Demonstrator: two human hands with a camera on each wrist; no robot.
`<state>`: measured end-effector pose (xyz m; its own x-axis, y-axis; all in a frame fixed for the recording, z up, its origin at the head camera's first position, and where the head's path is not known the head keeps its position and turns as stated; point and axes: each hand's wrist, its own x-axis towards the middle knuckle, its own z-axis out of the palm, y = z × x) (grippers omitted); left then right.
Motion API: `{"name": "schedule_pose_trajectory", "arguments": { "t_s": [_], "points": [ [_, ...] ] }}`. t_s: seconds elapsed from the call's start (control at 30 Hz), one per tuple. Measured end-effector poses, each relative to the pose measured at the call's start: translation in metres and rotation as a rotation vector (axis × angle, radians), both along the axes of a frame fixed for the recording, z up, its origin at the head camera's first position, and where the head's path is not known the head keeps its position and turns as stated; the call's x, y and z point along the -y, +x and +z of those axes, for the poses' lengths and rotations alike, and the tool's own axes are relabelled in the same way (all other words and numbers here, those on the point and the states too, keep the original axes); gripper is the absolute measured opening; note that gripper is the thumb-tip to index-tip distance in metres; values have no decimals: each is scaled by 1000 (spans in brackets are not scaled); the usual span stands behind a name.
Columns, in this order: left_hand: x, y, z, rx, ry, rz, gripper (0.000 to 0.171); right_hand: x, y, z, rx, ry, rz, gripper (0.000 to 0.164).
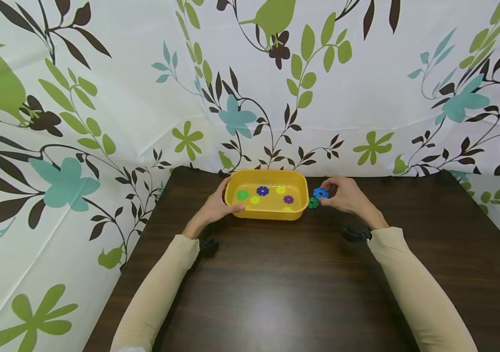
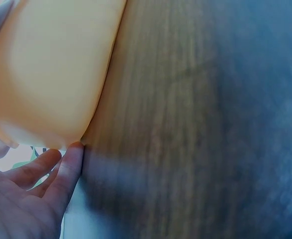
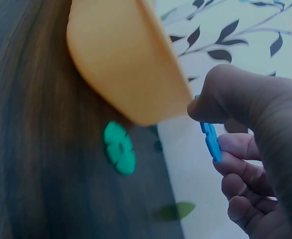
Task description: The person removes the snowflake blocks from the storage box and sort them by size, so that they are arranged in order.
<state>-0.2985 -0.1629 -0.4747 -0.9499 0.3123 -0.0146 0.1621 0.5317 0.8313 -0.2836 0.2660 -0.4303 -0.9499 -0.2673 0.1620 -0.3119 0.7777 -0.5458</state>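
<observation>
A yellow plastic tub (image 1: 272, 215) stands near the table's far edge, with several flower-shaped discs inside, among them a green disc (image 1: 242, 195), a dark blue disc (image 1: 262, 190) and a purple disc (image 1: 288, 199). My left hand (image 1: 216, 204) grips the tub's left end, thumb along the front rim; the left wrist view shows its fingertips (image 2: 74, 149) against the tub's end. Just beyond the tub's right end, my right hand (image 1: 346, 195) pinches a bright blue flower-shaped disc (image 3: 212, 142) between thumb and fingers. A darker green flower-shaped disc (image 3: 119, 148) lies on the table below it.
The dark wooden table (image 1: 272, 283) stretches between the forearms and to both sides. Behind it hangs a white cloth (image 1: 144, 107) printed with leaves, birds and flowers. A black wrist camera (image 1: 355, 233) sits under the right wrist, another black camera (image 1: 208, 247) under the left.
</observation>
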Motion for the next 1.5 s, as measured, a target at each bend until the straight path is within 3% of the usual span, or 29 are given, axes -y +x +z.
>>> {"name": "schedule_pose_trajectory", "arguments": {
  "t_s": [0.43, 0.7, 1.3, 1.5],
  "points": [
    [1, -1, -2, 4, 1, 11, 114, -22, -8, -32, 104, 16, -66, 43],
    [0, -1, -2, 1, 4, 6, 114, -23, -12, -42, 162, 13, -71, 43],
    [2, -1, -2, 4, -11, 2, 116, -26, -16, -40, 249, -3, -71, 45],
    [2, -2, -3, 2, -8, 1, 116, -24, -14, -35, 232, -9, -78, 51]
  ]
}}
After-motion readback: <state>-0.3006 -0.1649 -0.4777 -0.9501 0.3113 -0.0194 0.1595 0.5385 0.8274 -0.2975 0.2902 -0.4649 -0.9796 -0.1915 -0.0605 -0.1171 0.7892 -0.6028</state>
